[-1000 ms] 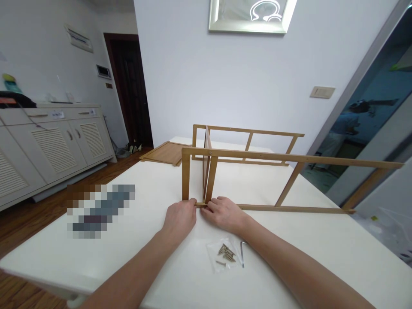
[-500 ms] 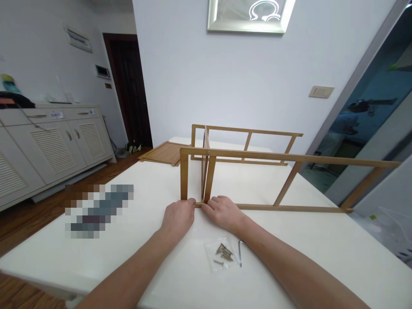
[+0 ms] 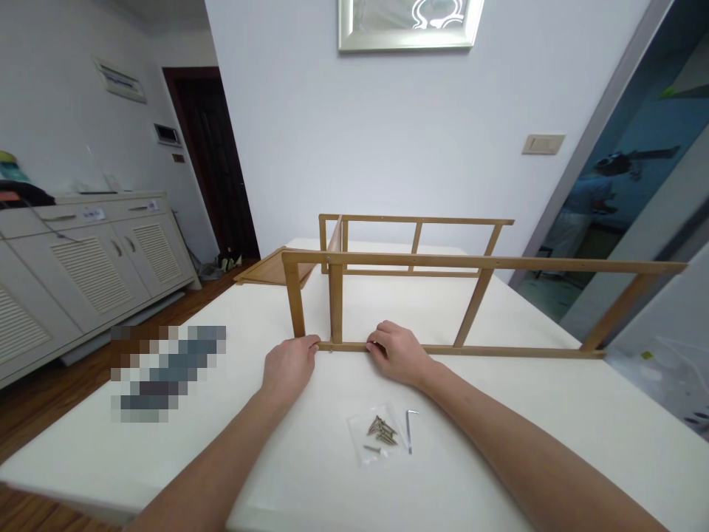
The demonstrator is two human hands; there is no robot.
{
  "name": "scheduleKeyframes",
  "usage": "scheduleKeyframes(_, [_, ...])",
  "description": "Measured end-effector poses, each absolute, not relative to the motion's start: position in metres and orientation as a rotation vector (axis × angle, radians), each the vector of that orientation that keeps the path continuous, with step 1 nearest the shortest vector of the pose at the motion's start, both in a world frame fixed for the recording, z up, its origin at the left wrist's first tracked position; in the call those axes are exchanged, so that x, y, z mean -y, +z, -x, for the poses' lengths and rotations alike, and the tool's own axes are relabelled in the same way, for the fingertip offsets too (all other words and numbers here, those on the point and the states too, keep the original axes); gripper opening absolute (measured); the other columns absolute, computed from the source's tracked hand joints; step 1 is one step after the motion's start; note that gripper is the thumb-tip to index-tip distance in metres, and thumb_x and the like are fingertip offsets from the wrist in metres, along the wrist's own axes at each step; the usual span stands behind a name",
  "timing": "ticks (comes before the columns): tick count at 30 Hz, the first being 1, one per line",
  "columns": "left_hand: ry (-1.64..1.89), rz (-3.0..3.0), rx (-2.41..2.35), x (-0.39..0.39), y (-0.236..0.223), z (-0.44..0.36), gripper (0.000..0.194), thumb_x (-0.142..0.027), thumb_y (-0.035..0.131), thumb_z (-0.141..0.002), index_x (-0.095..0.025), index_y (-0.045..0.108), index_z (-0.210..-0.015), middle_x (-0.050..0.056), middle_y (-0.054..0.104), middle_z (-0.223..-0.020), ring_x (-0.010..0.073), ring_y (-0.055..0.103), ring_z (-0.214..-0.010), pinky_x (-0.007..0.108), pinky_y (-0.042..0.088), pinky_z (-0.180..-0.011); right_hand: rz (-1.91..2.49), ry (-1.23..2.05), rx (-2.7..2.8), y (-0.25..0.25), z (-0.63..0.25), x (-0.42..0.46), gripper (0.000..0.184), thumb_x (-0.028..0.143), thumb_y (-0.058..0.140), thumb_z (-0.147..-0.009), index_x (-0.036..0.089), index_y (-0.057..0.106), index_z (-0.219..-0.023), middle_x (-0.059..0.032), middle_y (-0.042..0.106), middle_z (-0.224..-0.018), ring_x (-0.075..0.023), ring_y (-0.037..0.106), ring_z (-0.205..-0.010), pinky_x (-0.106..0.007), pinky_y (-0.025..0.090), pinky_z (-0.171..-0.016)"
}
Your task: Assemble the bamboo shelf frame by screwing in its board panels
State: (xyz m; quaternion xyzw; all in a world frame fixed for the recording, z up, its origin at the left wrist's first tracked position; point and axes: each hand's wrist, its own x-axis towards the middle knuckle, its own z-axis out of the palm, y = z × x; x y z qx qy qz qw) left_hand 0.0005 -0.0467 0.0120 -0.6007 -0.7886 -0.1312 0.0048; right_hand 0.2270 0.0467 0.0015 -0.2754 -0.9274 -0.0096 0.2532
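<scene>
My left hand (image 3: pixel 290 368) and right hand (image 3: pixel 399 355) pinching the wooden frame's (image 3: pixel 410 261) near bottom rail, long axis running left-right beyond the screw bag (image 3: pixel 377 436)

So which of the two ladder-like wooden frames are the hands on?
The nearer frame: left hand and right hand both touch its bottom rail; neither touches the farther frame.

from here, the wooden frame (image 3: pixel 481 261) stands on the white table (image 3: pixel 266 458), both the left hand (image 3: pixel 290 367) and the right hand (image 3: pixel 397 353) on its near bottom rail. in front of the frame lie a clear bag of screws (image 3: pixel 382 431) and a hex key (image 3: pixel 409 432); behind it hangs a picture (image 3: pixel 410 43).
</scene>
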Motion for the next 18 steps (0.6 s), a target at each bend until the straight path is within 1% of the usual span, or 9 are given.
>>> scheduleKeyframes(4, [-0.438, 1.869, 2.479, 0.042, 0.011, 0.004, 0.034, -0.03, 0.041, -0.095, -0.031, 0.07, -0.113, 0.005, 0.076, -0.103, 0.0237, 0.069, -0.088, 0.03, 0.047, -0.071, 0.772, 0.007, 2.519, 0.0, -0.222, -0.042, 0.018, 0.017, 0.05, -0.091, 0.016, 0.067, -0.085, -0.0053, 0.063, -0.081, -0.0162, 0.056, -0.078, -0.027, 0.044, -0.07])
scheduleKeyframes(10, [-0.449, 1.875, 2.466, 0.038, 0.011, 0.004, 0.033, -0.028, 0.042, -0.094, -0.029, 0.071, -0.11, 0.006, 0.076, -0.102, 0.025, 0.07, -0.089, 0.032, 0.048, -0.072, 0.751, -0.071, 2.519, -0.004, -0.222, -0.042, 0.018, 0.018, 0.05, -0.093, 0.016, 0.065, -0.084, -0.005, 0.062, -0.081, -0.0165, 0.055, -0.08, -0.027, 0.041, -0.069])
scheduleKeyframes(13, [-0.467, 1.845, 2.458, 0.04, 0.011, 0.0, 0.034, -0.027, 0.042, -0.094, -0.027, 0.067, -0.118, 0.006, 0.075, -0.105, 0.0248, 0.069, -0.092, 0.032, 0.048, -0.074, 0.755, -0.098, 2.513, -0.004, -0.221, -0.042, 0.019, 0.019, 0.049, -0.093, 0.016, 0.065, -0.083, -0.0051, 0.062, -0.081, -0.0167, 0.054, -0.079, -0.028, 0.04, -0.069])
scheduleKeyframes(15, [-0.509, 1.802, 2.469, 0.043, 0.011, -0.006, 0.033, -0.029, 0.043, -0.094, -0.024, 0.064, -0.12, 0.006, 0.076, -0.101, 0.0243, 0.069, -0.09, 0.031, 0.047, -0.074, 0.768, -0.11, 2.51, -0.004, -0.221, -0.042, 0.019, 0.019, 0.05, -0.093, 0.016, 0.065, -0.082, -0.0053, 0.063, -0.081, -0.0168, 0.053, -0.079, -0.028, 0.038, -0.069])
scheduleKeyframes(16, [-0.533, 1.792, 2.479, 0.045, 0.01, -0.009, 0.031, -0.03, 0.044, -0.094, -0.023, 0.065, -0.116, 0.006, 0.076, -0.096, 0.024, 0.069, -0.087, 0.031, 0.046, -0.073, 0.776, -0.116, 2.509, -0.004, -0.22, -0.042, 0.018, 0.019, 0.05, -0.093, 0.016, 0.065, -0.082, -0.0055, 0.063, -0.081, -0.0169, 0.053, -0.079, -0.029, 0.038, -0.07])
scheduleKeyframes(18, [-0.57, 1.805, 2.495, 0.047, 0.009, -0.016, 0.025, -0.032, 0.046, -0.092, -0.023, 0.068, -0.101, 0.005, 0.075, -0.087, 0.0227, 0.068, -0.081, 0.03, 0.045, -0.07, 0.796, -0.135, 2.51, -0.003, -0.219, -0.041, 0.018, 0.02, 0.051, -0.093, 0.015, 0.065, -0.082, -0.0062, 0.063, -0.081, -0.0174, 0.053, -0.079, -0.03, 0.037, -0.071])
